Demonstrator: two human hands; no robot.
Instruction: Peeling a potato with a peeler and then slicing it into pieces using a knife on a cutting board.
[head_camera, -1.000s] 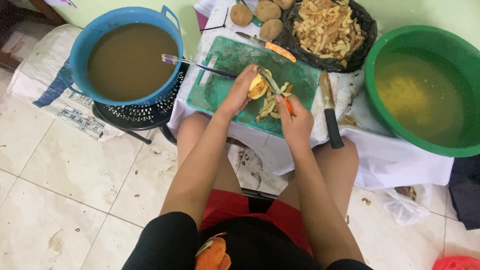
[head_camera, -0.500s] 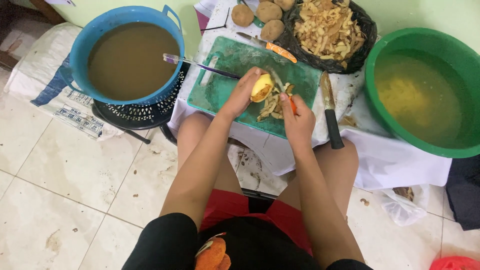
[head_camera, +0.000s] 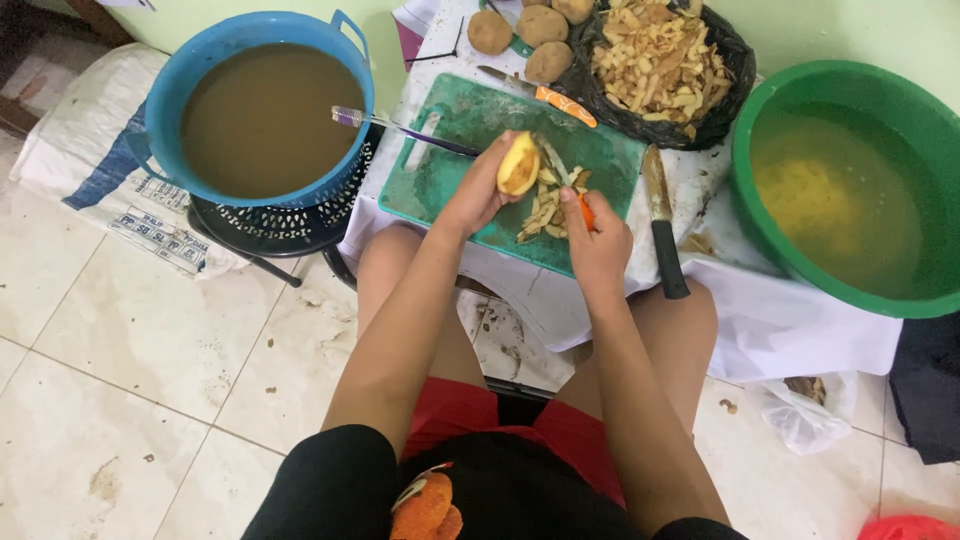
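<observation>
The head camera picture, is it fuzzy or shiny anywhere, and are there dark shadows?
Head view: even, soft light with no hard shadows; the potato in the left hand is sharp, as is the right hand; pale glare sits on the water in the green basin; the basins' rims bulge slightly toward the edges.

Yellow potato, green cutting board, orange-handled peeler, blue basin of brown water, green tub.

A single head-worn camera looks steeply down from above the seated person's lap, fairly close. It faces forward toward a green cutting board at twelve o'clock, floor tiles at eight o'clock.
</observation>
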